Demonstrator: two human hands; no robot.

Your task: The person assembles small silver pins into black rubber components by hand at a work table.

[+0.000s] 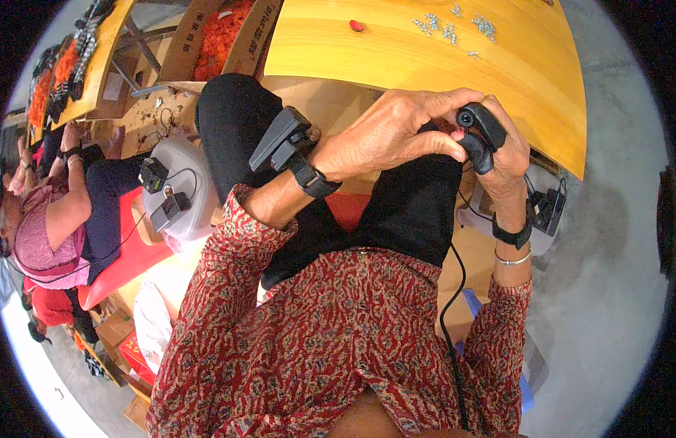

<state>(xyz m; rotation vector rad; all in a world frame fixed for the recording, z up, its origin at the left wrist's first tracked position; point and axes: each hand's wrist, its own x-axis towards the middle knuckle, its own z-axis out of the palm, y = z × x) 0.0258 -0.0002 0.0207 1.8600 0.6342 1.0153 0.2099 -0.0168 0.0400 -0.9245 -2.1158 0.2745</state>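
Both my hands are raised in front of my knees, near the front edge of the yellow table (425, 69). Between them is a small black object (478, 150) with a rounded body and a lens-like round spot; its exact kind I cannot make out. My left hand (404, 128) pinches its left side between thumb and index finger. Wrapped behind and around its right side is my right hand (509, 160), with some fingers hidden. A black box-shaped device (281, 139) is strapped to my left wrist. My right wrist wears a black strap (513, 232) and a bracelet.
On the table lie a small red piece (356, 26) and several tiny silvery pieces (449, 32). A cardboard box (179, 47) with orange-red fluffy material stands beyond my left knee. To the left, a person (53, 212) sits near a grey tub (188, 157) bearing black devices. A black cable (447, 321) hangs beside my torso.
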